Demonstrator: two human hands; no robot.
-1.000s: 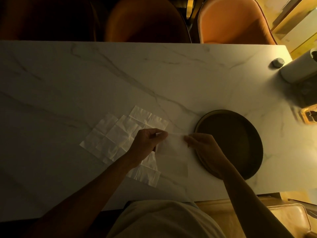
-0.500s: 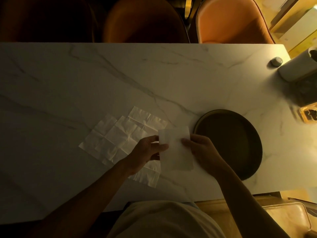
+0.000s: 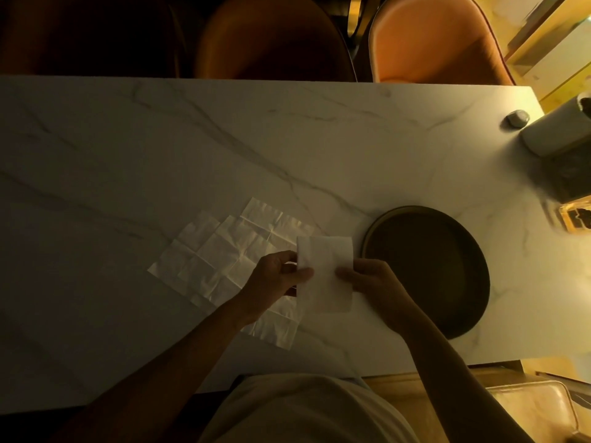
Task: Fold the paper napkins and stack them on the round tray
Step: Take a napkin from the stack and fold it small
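A white folded napkin (image 3: pixel 324 276) is held upright just above the marble table (image 3: pixel 224 148). My left hand (image 3: pixel 275 278) pinches its left edge and my right hand (image 3: pixel 372 282) pinches its right edge. To the left, partly under my left hand, several unfolded napkins (image 3: pixel 220 257) lie spread flat and overlapping. The dark round tray (image 3: pixel 428 270) sits right of the held napkin, with nothing visible in it. My right wrist lies over the tray's near left rim.
A paper roll (image 3: pixel 556 132) and a small round grey object (image 3: pixel 517 118) sit at the far right corner, with a dark holder and an amber glass item (image 3: pixel 575 215) nearer. Three chairs stand behind the table's far edge.
The napkin went from lying low and spread between my hands to a narrower folded rectangle lifted up between them. Both hands shifted slightly closer together.
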